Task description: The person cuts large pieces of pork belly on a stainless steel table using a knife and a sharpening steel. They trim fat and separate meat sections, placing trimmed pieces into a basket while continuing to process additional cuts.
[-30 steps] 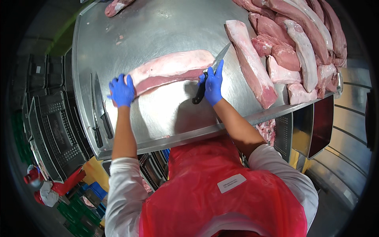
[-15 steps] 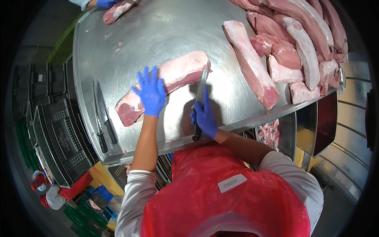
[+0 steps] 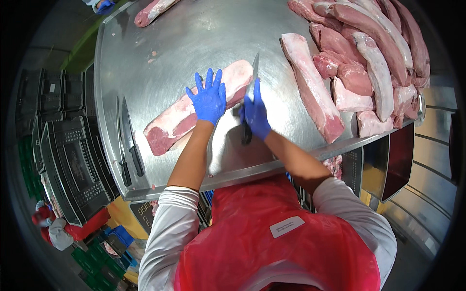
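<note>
A long slab of pale, fat-covered meat (image 3: 170, 116) lies slantwise on the steel table (image 3: 194, 43), its red cut end at the near left. Blue-gloved, my left hand (image 3: 209, 103) rests flat on the slab's middle with the fingers spread. My right hand (image 3: 256, 114), also in a blue glove, is wrapped around the black handle of a knife (image 3: 255, 65). The blade points away from me beside the slab's far right end; whether it touches the meat I cannot tell.
To the left lie a second knife (image 3: 135, 153) and a sharpening steel (image 3: 121, 145). Another long meat piece (image 3: 310, 87) and a heap of meat (image 3: 383, 34) cover the right side. Black crates (image 3: 77, 165) stand beyond the left edge. A co-worker's gloved hand (image 3: 105, 7) shows at far left.
My left hand has slid right along the slab to its middle. My right hand has moved the knife slightly farther away. The co-worker's hand has shifted left, off the far meat piece.
</note>
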Motion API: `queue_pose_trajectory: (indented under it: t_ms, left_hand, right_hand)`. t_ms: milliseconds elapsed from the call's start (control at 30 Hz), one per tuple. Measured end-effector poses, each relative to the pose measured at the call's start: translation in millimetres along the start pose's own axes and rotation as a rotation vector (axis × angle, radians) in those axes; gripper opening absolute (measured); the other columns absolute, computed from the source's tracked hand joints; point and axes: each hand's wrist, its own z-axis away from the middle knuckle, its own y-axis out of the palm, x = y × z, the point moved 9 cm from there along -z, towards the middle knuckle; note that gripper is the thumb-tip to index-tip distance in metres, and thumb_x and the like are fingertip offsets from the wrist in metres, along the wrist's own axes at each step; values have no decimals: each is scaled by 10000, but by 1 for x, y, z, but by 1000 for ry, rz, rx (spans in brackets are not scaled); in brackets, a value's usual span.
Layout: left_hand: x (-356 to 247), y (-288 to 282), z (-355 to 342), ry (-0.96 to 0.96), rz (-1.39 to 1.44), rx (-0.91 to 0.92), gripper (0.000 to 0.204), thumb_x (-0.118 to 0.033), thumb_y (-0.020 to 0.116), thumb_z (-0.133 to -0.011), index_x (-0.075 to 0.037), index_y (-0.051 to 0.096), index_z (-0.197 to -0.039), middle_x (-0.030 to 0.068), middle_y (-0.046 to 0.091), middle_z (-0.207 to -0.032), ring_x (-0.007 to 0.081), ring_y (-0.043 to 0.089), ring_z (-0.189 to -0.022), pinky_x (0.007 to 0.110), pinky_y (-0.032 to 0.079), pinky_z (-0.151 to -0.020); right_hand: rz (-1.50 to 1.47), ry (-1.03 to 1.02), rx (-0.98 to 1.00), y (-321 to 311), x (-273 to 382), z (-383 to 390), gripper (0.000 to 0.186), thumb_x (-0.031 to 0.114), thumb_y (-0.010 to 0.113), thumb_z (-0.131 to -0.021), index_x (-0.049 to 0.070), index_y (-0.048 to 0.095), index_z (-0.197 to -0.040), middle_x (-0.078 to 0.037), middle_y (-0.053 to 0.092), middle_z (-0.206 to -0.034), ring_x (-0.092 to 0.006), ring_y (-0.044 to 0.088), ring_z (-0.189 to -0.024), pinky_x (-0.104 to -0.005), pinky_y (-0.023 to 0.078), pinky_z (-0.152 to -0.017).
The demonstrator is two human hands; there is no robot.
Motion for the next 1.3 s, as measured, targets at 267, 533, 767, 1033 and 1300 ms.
queue_pose_trajectory:
  t_ms: [267, 533, 767, 1033, 1300]
  left_hand:
    - [-11, -1, -2, 72, -20, 15, 476, -395, 398, -1018, -340, 406, -1491, 29, 346, -1583, 406, 265, -1456, 749, 203, -1066]
    - [-13, -2, -4, 58, 1, -12, 468, -383, 403, -1018, -335, 421, -1483, 23, 349, -1582, 403, 272, -1454, 740, 210, -1069]
    - [-12, 8, -8, 58, -7, 51, 487, -400, 345, -1031, -311, 380, -1509, 8, 309, -1602, 370, 261, -1467, 718, 187, -1092]
    - [25, -12, -35, -167, 641, -163, 424, -334, 591, -931, 7, 636, -1180, 205, 640, -1135, 368, 613, -1056, 446, 486, -916]
    - [-105, 19, -66, 185, 102, 35, 341, -295, 638, -875, -12, 573, -1053, 208, 571, -1055, 384, 585, -962, 487, 508, -799]
  right_hand:
    - [-228, 11, 138, -9, -18, -33, 715, 95, 439, -1003, 218, 60, -1598, -44, 548, -788, -121, 527, -553, -289, 472, -456]
    - [-76, -101, 122, -10, -3, -48, 713, 134, 471, -993, 165, 89, -1594, -69, 569, -798, -135, 542, -560, -294, 483, -492]
    - [126, -27, 287, -3, -52, 64, 639, 125, 430, -1004, 162, 166, -1584, -116, 636, -948, -172, 596, -622, -346, 514, -551]
    - [253, -31, 250, -121, -65, 118, 641, 84, 436, -1006, 201, 192, -1587, -65, 617, -840, -135, 564, -604, -319, 520, -576]
    - [-156, 66, 50, -115, -28, 48, 684, 129, 462, -1026, 270, 109, -1595, -13, 512, -706, -82, 479, -521, -259, 456, -459]
